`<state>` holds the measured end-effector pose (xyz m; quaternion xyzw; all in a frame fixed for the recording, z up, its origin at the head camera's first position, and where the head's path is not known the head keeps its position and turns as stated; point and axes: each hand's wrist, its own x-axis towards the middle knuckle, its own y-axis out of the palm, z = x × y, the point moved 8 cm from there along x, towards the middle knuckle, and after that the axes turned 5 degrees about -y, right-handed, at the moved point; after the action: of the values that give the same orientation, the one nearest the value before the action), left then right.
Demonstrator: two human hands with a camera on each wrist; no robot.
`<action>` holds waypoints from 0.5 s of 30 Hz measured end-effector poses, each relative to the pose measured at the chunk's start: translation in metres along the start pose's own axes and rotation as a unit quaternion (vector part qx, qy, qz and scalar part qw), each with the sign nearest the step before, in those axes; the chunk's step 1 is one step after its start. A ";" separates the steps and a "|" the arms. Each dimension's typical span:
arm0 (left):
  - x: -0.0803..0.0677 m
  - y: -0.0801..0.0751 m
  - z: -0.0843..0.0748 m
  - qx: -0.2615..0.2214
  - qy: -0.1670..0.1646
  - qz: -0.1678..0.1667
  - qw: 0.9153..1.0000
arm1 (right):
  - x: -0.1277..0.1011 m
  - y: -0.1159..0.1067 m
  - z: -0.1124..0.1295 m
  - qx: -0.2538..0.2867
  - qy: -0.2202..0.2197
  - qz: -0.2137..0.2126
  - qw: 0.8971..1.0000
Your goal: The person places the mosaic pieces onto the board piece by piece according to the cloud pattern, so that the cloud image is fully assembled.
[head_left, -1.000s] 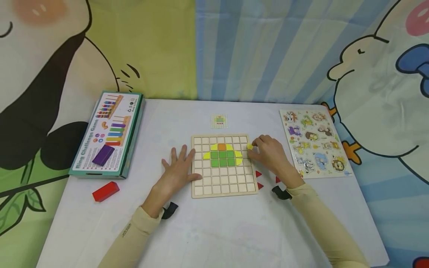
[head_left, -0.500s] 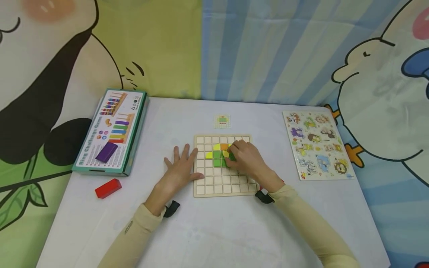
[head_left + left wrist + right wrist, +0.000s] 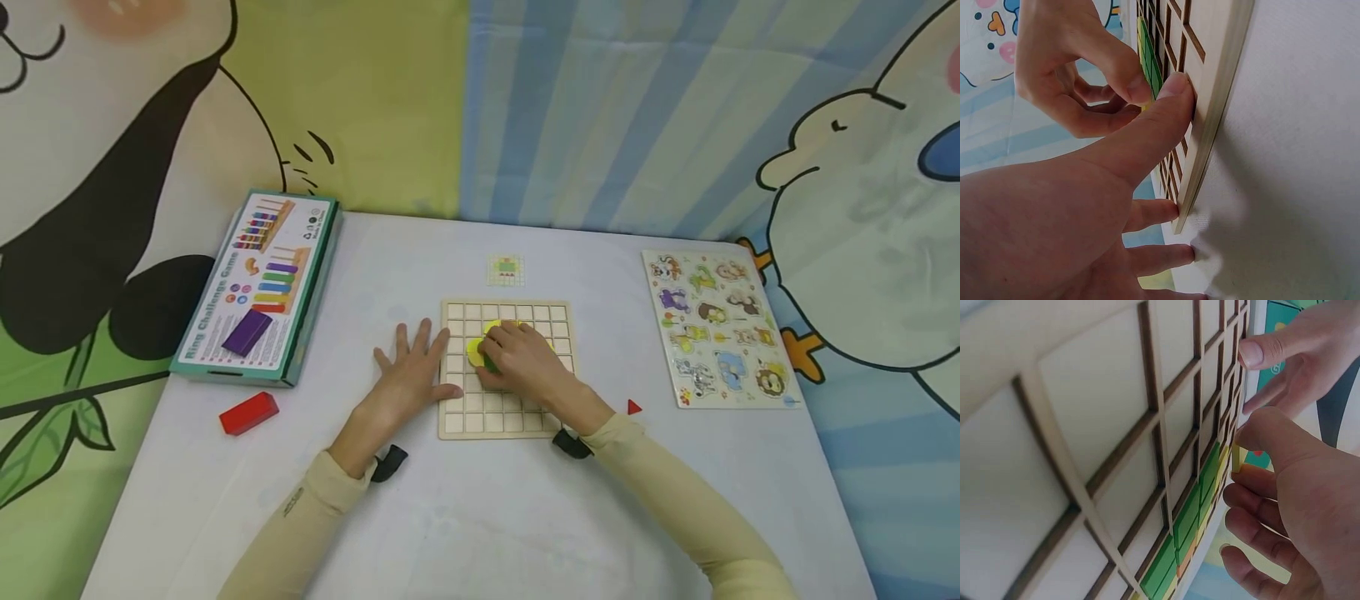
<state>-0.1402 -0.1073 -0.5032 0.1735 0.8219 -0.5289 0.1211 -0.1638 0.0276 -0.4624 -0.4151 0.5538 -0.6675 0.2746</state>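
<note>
Wooden grid board point(image 3: 504, 423), square, pale plywood with darker laser-cut lattice walls forming shallow square cells, lying flat on the white tabletop point(image 3: 480, 517), its edges roughly parallel to the tabletop's; thin flat green tiles point(image 3: 1186, 515) fill cells near its middle, with orange and yellow ones beside them. Left hand point(image 3: 411, 377), fingers straight and spread, palm on the tabletop, thumb pressing the board's left rim; its grip holds nothing. Right hand point(image 3: 525, 360) over the board's middle, fingers curled, thumb and forefinger pinching a small yellow tile point(image 3: 1235, 459), thin and flat-edged, just above the green cells; its long axis cannot be told. Red triangle piece point(image 3: 634, 407) on the tabletop right of the board; red block point(image 3: 248, 412) and printed cardboard game box point(image 3: 258, 287) to the left; animal peg puzzle point(image 3: 720, 325) to the right; small pattern card point(image 3: 506, 269) beyond the board.
</note>
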 end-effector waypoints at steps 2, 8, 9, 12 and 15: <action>0.000 0.000 -0.001 0.003 0.002 -0.002 1.000 | 0.001 0.001 0.002 -0.004 -0.005 0.001 1.000; 0.001 -0.001 -0.001 0.008 0.006 -0.007 1.000 | 0.001 0.005 0.003 -0.023 -0.005 0.010 1.000; 0.001 -0.001 -0.002 0.007 0.006 -0.007 1.000 | 0.001 0.006 0.003 -0.025 -0.004 0.011 1.000; 0.001 -0.001 -0.002 0.004 0.005 -0.005 1.000 | 0.000 0.007 0.002 -0.026 0.000 0.014 1.000; 0.000 -0.002 -0.001 0.001 0.003 -0.003 1.000 | 0.000 0.009 0.001 -0.024 0.002 0.016 1.000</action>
<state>-0.1407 -0.1068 -0.5013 0.1729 0.8223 -0.5295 0.1164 -0.1636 0.0247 -0.4711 -0.4111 0.5771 -0.6502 0.2743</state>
